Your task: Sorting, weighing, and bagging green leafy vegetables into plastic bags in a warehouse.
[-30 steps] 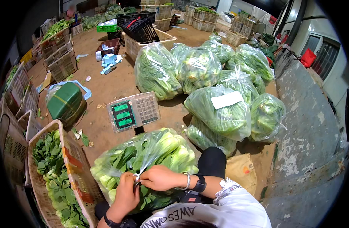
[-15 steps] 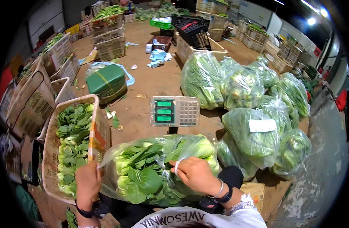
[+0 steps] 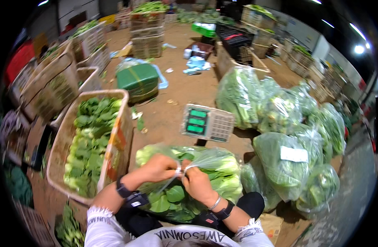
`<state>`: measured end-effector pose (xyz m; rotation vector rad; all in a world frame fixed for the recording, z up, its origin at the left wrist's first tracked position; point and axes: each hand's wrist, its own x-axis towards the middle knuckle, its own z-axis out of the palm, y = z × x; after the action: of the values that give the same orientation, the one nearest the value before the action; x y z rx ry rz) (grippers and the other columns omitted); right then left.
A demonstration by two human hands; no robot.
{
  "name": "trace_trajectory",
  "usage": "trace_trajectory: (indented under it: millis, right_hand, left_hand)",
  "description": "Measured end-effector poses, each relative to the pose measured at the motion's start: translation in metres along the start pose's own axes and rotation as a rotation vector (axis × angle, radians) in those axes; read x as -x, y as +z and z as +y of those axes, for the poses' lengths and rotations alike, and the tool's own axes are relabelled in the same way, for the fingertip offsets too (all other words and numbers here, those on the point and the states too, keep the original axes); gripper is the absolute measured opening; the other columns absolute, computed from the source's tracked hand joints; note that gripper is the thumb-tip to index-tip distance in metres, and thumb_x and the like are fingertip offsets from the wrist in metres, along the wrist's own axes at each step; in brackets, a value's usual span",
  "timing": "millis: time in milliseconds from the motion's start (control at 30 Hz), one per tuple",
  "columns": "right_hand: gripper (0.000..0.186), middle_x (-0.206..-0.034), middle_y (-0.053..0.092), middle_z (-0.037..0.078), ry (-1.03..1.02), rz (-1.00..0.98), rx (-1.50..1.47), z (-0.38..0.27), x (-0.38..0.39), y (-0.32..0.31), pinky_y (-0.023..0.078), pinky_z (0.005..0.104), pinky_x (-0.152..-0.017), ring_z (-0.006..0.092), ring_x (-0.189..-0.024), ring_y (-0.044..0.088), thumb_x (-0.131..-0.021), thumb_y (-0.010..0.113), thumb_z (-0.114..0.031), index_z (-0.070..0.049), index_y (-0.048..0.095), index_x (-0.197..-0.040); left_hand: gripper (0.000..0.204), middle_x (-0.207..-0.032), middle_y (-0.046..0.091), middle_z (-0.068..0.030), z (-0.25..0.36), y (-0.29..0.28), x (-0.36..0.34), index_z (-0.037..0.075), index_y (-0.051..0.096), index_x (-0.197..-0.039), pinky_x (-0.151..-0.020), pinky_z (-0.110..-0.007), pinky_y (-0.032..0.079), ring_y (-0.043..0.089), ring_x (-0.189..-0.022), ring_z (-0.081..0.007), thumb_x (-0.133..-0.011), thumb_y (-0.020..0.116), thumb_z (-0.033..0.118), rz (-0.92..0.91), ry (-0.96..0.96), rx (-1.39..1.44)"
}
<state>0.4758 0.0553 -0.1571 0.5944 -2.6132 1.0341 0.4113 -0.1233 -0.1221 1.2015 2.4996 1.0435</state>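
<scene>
A clear plastic bag [image 3: 226, 175] full of leafy green vegetables lies in front of me, just below a scale display [image 3: 207, 122] with green screens and a keypad. My left hand [image 3: 159, 168] and my right hand [image 3: 196, 181] meet above the middle of the bag. Each is closed on a gathered strip of its plastic. The fingertips nearly touch, and the exact grip between them is partly hidden. Leaves and pale stalks show through the film under both hands.
A crate of green vegetables [image 3: 92, 148] stands at my left. Several filled bags [image 3: 281, 160] are piled at my right. Beyond the scale are a green bundle [image 3: 137, 81], a pale crate [image 3: 259, 68] holding black crates, and stacked crates [image 3: 147, 41].
My left hand has moved right from the bag's left edge to meet my right hand over the middle, drawing the plastic inward. The view has shifted left and tilted.
</scene>
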Motion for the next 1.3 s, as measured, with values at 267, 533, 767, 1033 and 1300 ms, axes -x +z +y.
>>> trace_trajectory:
  millis: [267, 533, 767, 1033, 1300]
  right_hand:
    - [0.076, -0.129, 0.041, 0.020, 0.182, 0.104, -0.562, 0.014, 0.006, 0.022, 0.038, 0.0328, -0.091, 0.0292, -0.114, 0.046, -0.071, 0.059, -0.002, 0.000, 0.020, -0.136]
    - [0.040, -0.102, 0.057, 0.021, 0.253, -0.349, -0.539, 0.008, -0.001, -0.008, 0.043, 0.0335, -0.082, 0.0263, -0.095, 0.055, -0.075, 0.054, -0.007, 0.003, 0.046, -0.113]
    - [0.019, -0.061, 0.051, 0.010, 0.267, -0.708, -0.510, 0.016, -0.026, -0.057, 0.041, 0.0321, -0.056, 0.0155, -0.056, 0.044, -0.080, 0.055, -0.019, 0.000, 0.054, -0.078]
    - [0.020, -0.078, 0.052, 0.010, -0.029, -0.722, -0.170, 0.050, 0.011, -0.053, 0.045, 0.0376, -0.053, 0.0295, -0.058, 0.054, -0.076, 0.062, -0.024, -0.006, 0.055, -0.079]
    - [0.029, -0.069, 0.048, 0.013, -0.116, -0.468, -0.361, 0.023, 0.010, -0.032, 0.043, 0.0371, -0.051, 0.0312, -0.055, 0.051, -0.071, 0.068, -0.025, -0.003, 0.050, -0.075]
  left_hand:
    - [0.032, -0.057, 0.055, -0.0125, 0.016, 0.044, -0.013, 0.005, 0.057, -0.057, -0.050, -0.040, 0.043, 0.055, -0.055, -0.0326, -0.068, 0.065, 0.034, 0.143, 0.039, -0.204]
    - [0.015, -0.068, 0.056, -0.0122, 0.044, 0.020, -0.014, 0.005, 0.055, -0.072, -0.045, -0.038, 0.046, 0.058, -0.057, -0.0286, -0.063, 0.060, 0.015, 0.031, 0.227, -0.526]
    - [0.020, -0.069, 0.054, -0.0111, 0.041, 0.008, -0.021, 0.004, 0.050, -0.078, -0.047, -0.038, 0.046, 0.058, -0.057, -0.0290, -0.067, 0.060, 0.018, -0.002, 0.171, -0.442]
    - [0.022, -0.078, 0.046, -0.0086, -0.037, 0.034, 0.013, 0.007, 0.048, -0.078, -0.048, -0.037, 0.043, 0.052, -0.060, -0.0273, -0.061, 0.061, 0.012, 0.097, 0.046, -0.172]
    - [0.016, -0.077, 0.048, -0.0097, -0.045, 0.044, -0.019, 0.006, 0.051, -0.076, -0.053, -0.039, 0.044, 0.054, -0.064, -0.0286, -0.061, 0.058, 0.008, 0.111, 0.013, -0.281]
